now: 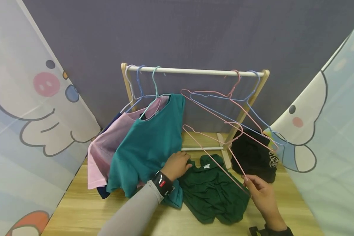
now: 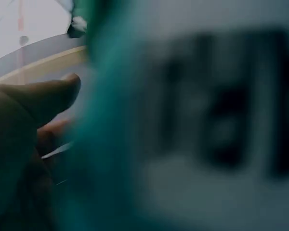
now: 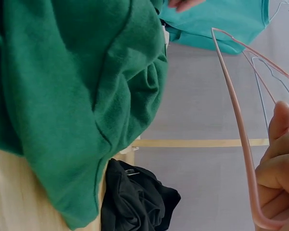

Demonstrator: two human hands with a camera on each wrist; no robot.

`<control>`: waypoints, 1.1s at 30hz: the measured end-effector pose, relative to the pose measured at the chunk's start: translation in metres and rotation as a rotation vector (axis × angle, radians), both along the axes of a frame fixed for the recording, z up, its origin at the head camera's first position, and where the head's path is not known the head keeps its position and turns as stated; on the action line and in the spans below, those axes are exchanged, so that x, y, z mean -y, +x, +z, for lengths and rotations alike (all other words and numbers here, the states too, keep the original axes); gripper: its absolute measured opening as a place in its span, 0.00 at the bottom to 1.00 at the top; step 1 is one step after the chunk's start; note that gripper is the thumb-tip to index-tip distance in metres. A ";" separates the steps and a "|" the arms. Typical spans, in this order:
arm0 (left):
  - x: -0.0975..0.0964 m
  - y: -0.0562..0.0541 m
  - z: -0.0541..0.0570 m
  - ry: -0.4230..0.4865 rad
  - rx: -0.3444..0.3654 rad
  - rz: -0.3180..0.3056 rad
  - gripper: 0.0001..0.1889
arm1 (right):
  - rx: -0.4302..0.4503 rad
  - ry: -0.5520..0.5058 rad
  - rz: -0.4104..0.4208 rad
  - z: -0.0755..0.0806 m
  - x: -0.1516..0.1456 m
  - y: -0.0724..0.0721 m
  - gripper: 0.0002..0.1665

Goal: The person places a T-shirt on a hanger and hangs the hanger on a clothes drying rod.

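Observation:
My right hand [image 1: 261, 193] pinches a pink clothes hanger [image 1: 207, 152] by its lower right corner, its hook pointing up and right. Under the hanger, a dark green shirt [image 1: 216, 193] lies crumpled on the table, its collar and white label toward the rack. My left hand [image 1: 175, 165] is at the shirt's left shoulder, thumb out, fingers reaching past the hanging teal shirt [image 1: 148, 144]. Close up in the left wrist view, the thumb [image 2: 53, 98] is extended beside blurred teal cloth. The right wrist view shows the green shirt [image 3: 82, 96] and fingers curled at the hanger [image 3: 241, 130].
A clothes rack [image 1: 194, 71] with a white bar stands at the back. Beside the teal shirt hang a pink shirt [image 1: 106, 154] and a navy garment. A bare pink hanger [image 1: 253, 121] and a blue hanger [image 1: 261, 118] hang at right, above a folded black garment [image 1: 250, 157].

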State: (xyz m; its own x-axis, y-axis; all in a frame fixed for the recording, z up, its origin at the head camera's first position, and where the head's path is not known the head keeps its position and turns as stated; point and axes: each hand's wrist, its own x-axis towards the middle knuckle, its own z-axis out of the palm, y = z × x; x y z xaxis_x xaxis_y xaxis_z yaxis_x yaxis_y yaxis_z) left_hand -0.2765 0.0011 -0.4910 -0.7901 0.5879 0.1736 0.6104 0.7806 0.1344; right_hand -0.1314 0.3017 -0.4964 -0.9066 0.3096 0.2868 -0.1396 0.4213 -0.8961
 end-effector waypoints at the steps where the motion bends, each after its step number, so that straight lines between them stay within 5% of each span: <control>1: -0.001 -0.001 -0.003 -0.010 0.026 0.000 0.23 | 0.009 0.000 -0.003 -0.001 0.000 0.000 0.06; 6: -0.005 -0.014 -0.022 -0.036 0.058 -0.041 0.22 | 0.031 0.014 -0.022 -0.005 0.001 0.000 0.07; 13: -0.005 -0.028 -0.044 0.025 -0.041 -0.082 0.09 | 0.019 0.001 -0.009 -0.010 0.002 0.001 0.08; 16: -0.006 -0.031 -0.045 0.091 -0.026 -0.071 0.07 | 0.016 0.004 -0.007 -0.011 0.002 0.001 0.08; 20: -0.006 -0.032 -0.044 0.152 0.078 -0.061 0.13 | 0.022 0.004 -0.008 -0.012 0.002 0.000 0.09; 24: -0.006 -0.031 -0.039 0.142 0.162 -0.062 0.18 | 0.036 0.020 -0.022 -0.012 0.003 0.001 0.08; 28: -0.003 -0.027 -0.033 0.125 0.211 -0.039 0.07 | 0.050 0.035 -0.033 -0.012 0.003 0.001 0.08; 33: -0.001 -0.023 -0.031 0.083 0.216 -0.065 0.17 | 0.051 0.023 -0.032 -0.013 0.001 0.001 0.09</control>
State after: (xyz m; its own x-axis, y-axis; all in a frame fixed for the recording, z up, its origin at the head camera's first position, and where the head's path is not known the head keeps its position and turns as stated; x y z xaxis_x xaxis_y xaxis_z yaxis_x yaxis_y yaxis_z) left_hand -0.2996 0.0016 -0.5217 -0.7749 0.6298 0.0542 0.6092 0.7212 0.3296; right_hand -0.1303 0.3011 -0.5096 -0.9101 0.3324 0.2474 -0.0797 0.4456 -0.8917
